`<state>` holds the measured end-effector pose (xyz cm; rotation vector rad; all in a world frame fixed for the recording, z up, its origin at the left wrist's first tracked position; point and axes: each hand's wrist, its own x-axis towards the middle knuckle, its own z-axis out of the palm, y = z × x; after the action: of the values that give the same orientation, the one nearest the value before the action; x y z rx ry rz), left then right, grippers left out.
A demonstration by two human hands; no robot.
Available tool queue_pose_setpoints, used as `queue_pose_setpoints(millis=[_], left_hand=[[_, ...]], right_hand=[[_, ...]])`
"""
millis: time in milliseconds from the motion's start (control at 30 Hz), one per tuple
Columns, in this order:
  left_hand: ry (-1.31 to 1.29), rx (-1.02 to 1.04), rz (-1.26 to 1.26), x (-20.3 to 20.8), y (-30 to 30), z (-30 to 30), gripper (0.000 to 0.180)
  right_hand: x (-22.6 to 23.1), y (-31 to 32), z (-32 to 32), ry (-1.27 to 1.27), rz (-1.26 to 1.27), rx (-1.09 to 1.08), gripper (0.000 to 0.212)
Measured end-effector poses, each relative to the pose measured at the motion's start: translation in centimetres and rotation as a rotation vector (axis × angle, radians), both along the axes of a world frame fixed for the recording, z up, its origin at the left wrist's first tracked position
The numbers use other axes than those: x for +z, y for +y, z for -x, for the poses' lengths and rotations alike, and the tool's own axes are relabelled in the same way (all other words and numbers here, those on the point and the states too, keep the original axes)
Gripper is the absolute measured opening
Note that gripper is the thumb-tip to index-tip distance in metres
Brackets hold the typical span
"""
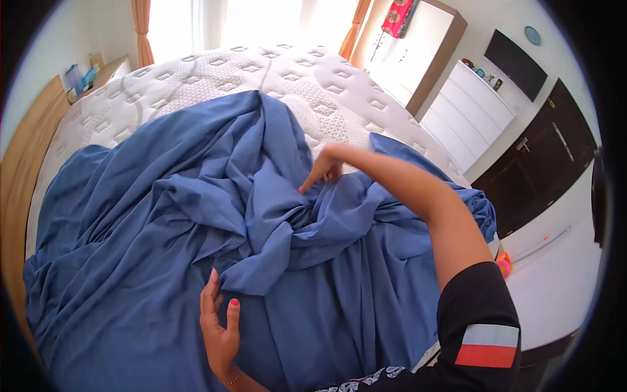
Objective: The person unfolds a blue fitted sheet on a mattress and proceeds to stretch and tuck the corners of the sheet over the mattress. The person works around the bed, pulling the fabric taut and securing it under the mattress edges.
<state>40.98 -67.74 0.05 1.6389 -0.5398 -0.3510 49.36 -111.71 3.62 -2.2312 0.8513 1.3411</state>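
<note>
A large blue bed sheet [196,209] lies rumpled over the near part of a white quilted mattress [326,111], with a bunched knot of folds in the middle. My right hand [326,164], slightly blurred, reaches across from the right and bends down into those folds. One red-nailed digit presses on the cloth; the others curl and are partly hidden, seemingly gripping the sheet. Lower down, my left hand [219,326] is open, thumb and fingers apart, beside a loose flap of the sheet and holding nothing.
A wooden headboard [26,176] borders the bed on the left. Beyond it, at the right, stand a wardrobe [408,59] with a red cloth, a white chest of drawers [467,111] and a dark door [539,157]. Orange curtains [141,32] frame the bright window.
</note>
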Motion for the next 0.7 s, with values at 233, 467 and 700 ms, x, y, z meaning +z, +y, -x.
queue_pose_setpoints(millis=[233,467,700], left_hand=[[-0.287,-0.044,-0.573,-0.4,-1.0,1.3,0.121],[-0.272,-0.179,-0.750,-1.9,-1.2,1.5,0.137],[-0.254,-0.194,-0.762,-1.9,-1.0,0.9,0.125]], right_hand=[[0.5,-9.0,-0.6,-0.504,0.383,0.174,0.032],[15.8,-18.3,-5.0,-1.957,0.687,-0.174,0.066],[8.2,-0.3,8.5,-1.446,0.465,0.501,0.057]])
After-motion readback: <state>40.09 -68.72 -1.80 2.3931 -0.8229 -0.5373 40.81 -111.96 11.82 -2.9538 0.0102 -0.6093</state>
